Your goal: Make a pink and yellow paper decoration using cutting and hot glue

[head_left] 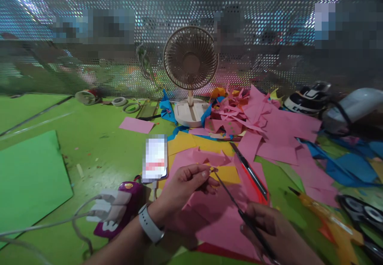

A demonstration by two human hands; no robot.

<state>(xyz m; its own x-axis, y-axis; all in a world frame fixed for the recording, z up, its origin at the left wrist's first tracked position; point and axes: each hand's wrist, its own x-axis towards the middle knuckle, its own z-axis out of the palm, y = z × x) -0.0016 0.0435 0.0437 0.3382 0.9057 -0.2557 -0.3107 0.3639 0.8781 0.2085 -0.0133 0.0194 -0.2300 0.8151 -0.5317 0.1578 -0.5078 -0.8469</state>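
Note:
My left hand (194, 179), with a pale watch band (151, 223) on the wrist, is closed in a pinch at the middle of the table. A tiny yellowish piece (212, 169) shows at its fingertips, too small to name. From the lower right, my right hand (269, 227) grips the dark handle of a slim screwdriver-like tool (230, 197). Its thin shaft reaches up to the left fingertips, seemingly touching the small piece. Pink paper sheets (209, 225) and a yellow sheet (229, 174) lie beneath both hands. A red utility knife (251, 173) rests just beyond the right hand.
A fan (191, 63) stands at the back beside piled pink paper scraps (245, 111). Left are a phone (155, 157), a purple power strip (119, 213) with cables, and a green sheet (30, 177). An orange glue gun (332, 225) and black-handled scissors (363, 217) lie right.

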